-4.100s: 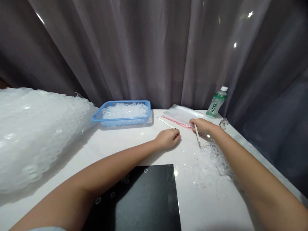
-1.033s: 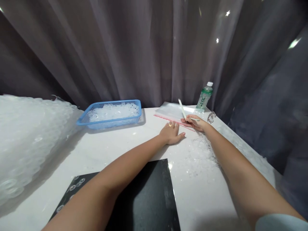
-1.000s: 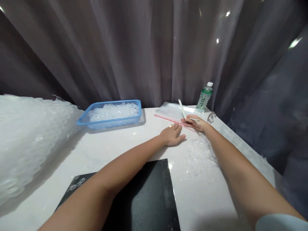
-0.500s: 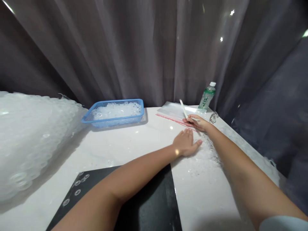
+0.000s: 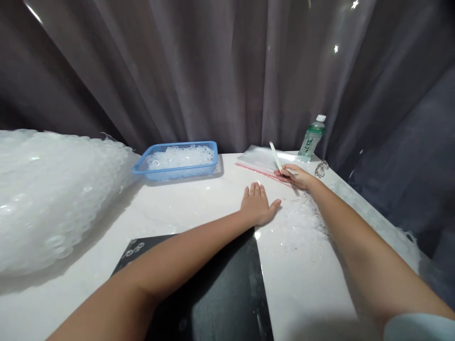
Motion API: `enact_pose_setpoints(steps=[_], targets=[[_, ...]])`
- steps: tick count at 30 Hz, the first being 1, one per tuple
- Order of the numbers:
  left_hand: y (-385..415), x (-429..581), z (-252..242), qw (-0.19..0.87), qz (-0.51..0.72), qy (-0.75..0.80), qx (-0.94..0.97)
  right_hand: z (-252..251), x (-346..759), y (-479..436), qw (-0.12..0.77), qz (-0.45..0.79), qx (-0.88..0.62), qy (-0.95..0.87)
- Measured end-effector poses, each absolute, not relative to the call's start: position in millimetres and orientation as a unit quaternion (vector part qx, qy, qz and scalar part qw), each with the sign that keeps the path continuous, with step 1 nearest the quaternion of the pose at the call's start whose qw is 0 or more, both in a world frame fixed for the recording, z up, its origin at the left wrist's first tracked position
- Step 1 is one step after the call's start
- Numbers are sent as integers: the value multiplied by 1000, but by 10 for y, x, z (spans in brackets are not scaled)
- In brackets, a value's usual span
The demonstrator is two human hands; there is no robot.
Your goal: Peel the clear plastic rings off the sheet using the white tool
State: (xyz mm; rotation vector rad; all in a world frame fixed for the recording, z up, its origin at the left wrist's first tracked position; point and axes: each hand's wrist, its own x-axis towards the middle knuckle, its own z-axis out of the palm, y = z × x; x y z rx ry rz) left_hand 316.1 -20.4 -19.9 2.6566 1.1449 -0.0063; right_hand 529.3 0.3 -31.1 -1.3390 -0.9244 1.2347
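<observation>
White stick (image 5: 276, 156) pinched upright in closed right hand (image 5: 295, 176), hand resting at red-striped edge of zip bag (image 5: 258, 158), near far edge of white table (image 5: 199, 199); left hand (image 5: 256, 204) open flat on table, fingers spread; clear rings (image 5: 298, 222) scattered just beside; blue basket (image 5: 176, 176) well apart, leftward

Both arms bare from sleeve to fingertips: left arm (image 5: 170, 270), right arm (image 5: 359, 255), left hand (image 5: 256, 204), right hand (image 5: 296, 177), no gloves; pale blue sleeve (image 5: 419, 327) at near right, on right arm.
</observation>
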Motion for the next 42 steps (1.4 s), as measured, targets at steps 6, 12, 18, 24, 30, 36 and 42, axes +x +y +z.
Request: enact_pose_setpoints(steps=[6,12,18,24,30,36,42], targets=[[-828,3637,-151,308,89,359,877,-308,5276,-37,524,508,-564,-386],[-1049,3476,190,446,202,165,856,-293,5237,-114,538,501,-553,-391],[-871,2661,117,282,73,160,943,-320,5282,-76,533,515,-559,-371],[-983,2708,-145,169,7,281,945,-323,5262,-54,528,505,-578,-363],[-1386,3450,-93,349,162,240,891,-286,5195,-120,512,495,-592,-377],[-1419,3391,161,412,313,96,851,-230,5157,-236,507,496,-582,-398],[-1077,2590,-7,159,77,201,964,-271,5195,-200,498,492,-603,-382]])
